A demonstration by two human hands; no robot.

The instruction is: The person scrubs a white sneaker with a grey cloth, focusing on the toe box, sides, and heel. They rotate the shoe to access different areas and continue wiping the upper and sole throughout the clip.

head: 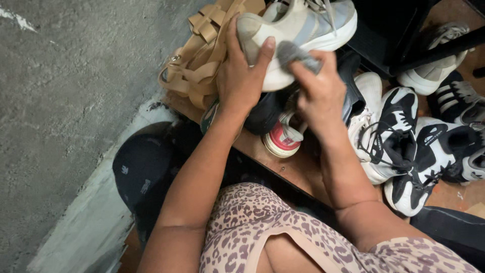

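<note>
My left hand (241, 71) grips the toe end of a white and light-grey sneaker (303, 25), thumb across the front of its sole. My right hand (319, 86) pinches a small grey cloth (295, 54) and presses it against the sneaker's white sole just right of my left thumb. The sneaker is held up above a pile of other shoes.
Tan strappy sandals (202, 50) lie left of the sneaker. Below it sit a red-and-white shoe (283, 140) and black shoes. Several black-and-white sneakers (399, 136) crowd the brown floor to the right. A rough grey concrete wall (65, 101) fills the left. A dark frame (404, 35) stands upper right.
</note>
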